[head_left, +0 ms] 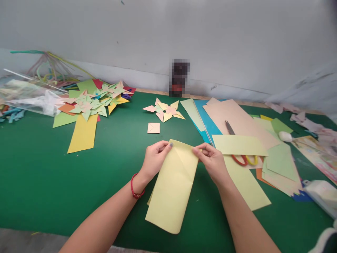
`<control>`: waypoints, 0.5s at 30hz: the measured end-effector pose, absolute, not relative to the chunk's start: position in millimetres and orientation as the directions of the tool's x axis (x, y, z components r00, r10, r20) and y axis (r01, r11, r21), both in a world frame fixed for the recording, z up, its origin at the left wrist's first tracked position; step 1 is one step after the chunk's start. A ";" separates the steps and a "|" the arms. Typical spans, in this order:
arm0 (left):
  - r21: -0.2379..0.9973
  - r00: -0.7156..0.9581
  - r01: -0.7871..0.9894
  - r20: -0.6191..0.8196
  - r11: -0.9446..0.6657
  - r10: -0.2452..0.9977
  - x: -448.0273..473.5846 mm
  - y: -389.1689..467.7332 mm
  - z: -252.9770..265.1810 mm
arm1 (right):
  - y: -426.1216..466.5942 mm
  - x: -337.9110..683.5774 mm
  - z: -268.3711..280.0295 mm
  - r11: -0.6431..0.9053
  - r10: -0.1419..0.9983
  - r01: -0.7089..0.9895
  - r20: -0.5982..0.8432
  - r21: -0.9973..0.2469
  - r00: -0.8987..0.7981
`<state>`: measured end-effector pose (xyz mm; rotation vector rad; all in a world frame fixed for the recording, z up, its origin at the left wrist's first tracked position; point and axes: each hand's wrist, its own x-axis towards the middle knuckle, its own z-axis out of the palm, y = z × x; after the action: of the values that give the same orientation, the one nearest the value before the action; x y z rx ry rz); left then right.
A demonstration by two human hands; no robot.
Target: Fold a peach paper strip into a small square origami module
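Observation:
Between my hands is a pale yellow sheet of paper (172, 186), folded over, with a diagonal crease near its top right. My left hand (156, 156) pinches its top left corner, thumb in front. At the top right corner, my right hand (210, 160) pinches the sheet the same way. Just beyond the paper lies a small folded pink square (153, 128). Farther back are pink and yellow folded paper pieces (165, 109) set out in a star shape. A pale yellow strip (239, 144) lies right of my right hand, partly covering scissors (239, 160).
On the green table (118, 182), folded paper stars (91, 105) sit over coloured sheets at the left. A clear plastic bag (34, 96) is beside them. Pink paper (237, 116), blue paper (205, 112) and a white dispenser (322, 193) are on the right. A pixelated object (179, 78) stands behind.

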<state>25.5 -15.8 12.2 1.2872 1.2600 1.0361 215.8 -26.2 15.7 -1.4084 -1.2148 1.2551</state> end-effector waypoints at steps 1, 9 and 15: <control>0.990 0.082 0.129 -0.065 0.054 0.994 25.7 -15.8 12.0 | -26.0 216.7 16.8 -0.139 0.990 0.135 -0.138 -0.981 0.018; 0.993 0.074 0.115 -0.036 0.027 0.997 27.1 -16.2 10.4 | -25.4 217.4 16.8 -0.138 0.989 0.101 -0.132 -0.985 0.066; 0.997 0.063 0.071 -0.021 0.017 0.998 26.1 -15.0 8.0 | -24.8 216.6 16.7 -0.209 0.977 0.092 -0.213 -0.974 -0.030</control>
<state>26.1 -15.0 8.0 1.2761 1.2222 1.1139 216.6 -24.8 16.7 -1.4137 -1.1969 1.3525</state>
